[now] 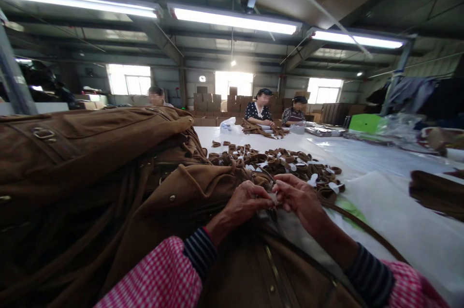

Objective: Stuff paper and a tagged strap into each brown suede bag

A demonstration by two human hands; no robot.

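Observation:
My left hand (pixel 246 200) is closed in a pinch just above a brown bag (pixel 232 269). Facing it, my right hand (pixel 300 199) is also closed, its fingertips almost meeting those of the left. Between the fingertips is something small and pale that I cannot make out. A thin brown strap (pixel 366 228) curves from behind my right hand down toward the lower right. Below the hands, the bag shows a brass-coloured zip (pixel 274 269). Just beyond them lies a heap of rolled brown straps (pixel 290 159) with white paper tags.
Brown bags with metal buckles pile up on the left (pixel 90 139). Clear plastic film (pixel 391 201) covers the white table at right, near a green box (pixel 365 124). More brown material (pixel 437 192) lies at the right edge. Several people (pixel 259 110) sit across the table.

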